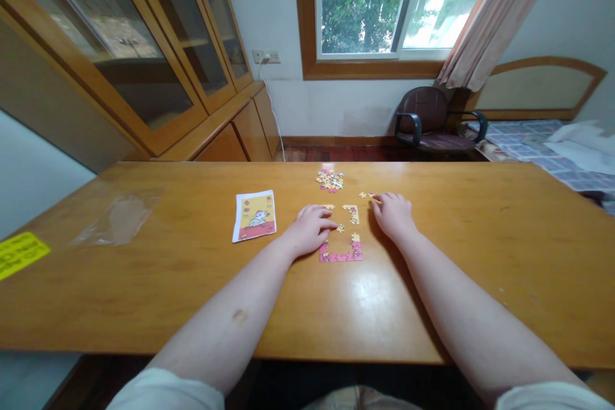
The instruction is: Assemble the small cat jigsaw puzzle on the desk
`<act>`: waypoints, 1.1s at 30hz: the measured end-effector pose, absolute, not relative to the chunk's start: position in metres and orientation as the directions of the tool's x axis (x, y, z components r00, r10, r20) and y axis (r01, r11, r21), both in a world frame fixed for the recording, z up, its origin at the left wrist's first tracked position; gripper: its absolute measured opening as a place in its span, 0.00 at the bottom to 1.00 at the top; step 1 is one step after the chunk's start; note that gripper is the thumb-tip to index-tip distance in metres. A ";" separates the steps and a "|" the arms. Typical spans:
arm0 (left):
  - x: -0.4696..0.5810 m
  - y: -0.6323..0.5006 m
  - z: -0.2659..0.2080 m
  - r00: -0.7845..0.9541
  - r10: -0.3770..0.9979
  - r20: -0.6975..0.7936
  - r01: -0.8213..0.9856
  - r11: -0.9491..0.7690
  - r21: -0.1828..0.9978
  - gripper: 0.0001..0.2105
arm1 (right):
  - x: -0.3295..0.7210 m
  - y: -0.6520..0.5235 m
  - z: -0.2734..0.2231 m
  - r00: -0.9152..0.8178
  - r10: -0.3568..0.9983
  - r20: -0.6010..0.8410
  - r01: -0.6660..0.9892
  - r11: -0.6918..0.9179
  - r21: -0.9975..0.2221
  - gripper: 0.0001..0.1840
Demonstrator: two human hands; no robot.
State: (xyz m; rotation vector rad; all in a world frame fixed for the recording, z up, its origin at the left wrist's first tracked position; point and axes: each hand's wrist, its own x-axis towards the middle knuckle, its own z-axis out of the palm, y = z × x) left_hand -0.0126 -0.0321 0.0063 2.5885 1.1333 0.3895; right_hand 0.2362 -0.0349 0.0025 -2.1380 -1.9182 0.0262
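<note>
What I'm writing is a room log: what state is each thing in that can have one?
puzzle: partly joined, with gaps
pile: heaped, unjoined
left hand: over the puzzle's left side
right hand: by loose pieces, fingers bent
picture: face up
bag: wrinkled
plug: plugged in
curtain: drawn aside
cabinet doors: shut
window: cannot tell whether open

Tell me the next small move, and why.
Probably, the right hand should draw the nearest loose piece toward the gap in the puzzle's far edge and try it: the piece lies by that hand, and that edge is incomplete. Whether it fits, I cannot tell.
</note>
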 end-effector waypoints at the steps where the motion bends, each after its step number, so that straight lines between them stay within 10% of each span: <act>1: -0.014 -0.032 0.007 0.642 0.755 0.134 0.680 -0.641 0.356 0.14 | 0.242 -0.032 0.001 0.157 0.978 0.140 0.971 -0.127 -0.202 0.20; 33: -0.017 -0.022 0.009 0.385 0.895 0.227 0.730 -0.445 0.519 0.10 | 0.250 -0.025 -0.009 0.261 0.948 0.181 0.943 -0.210 -0.259 0.17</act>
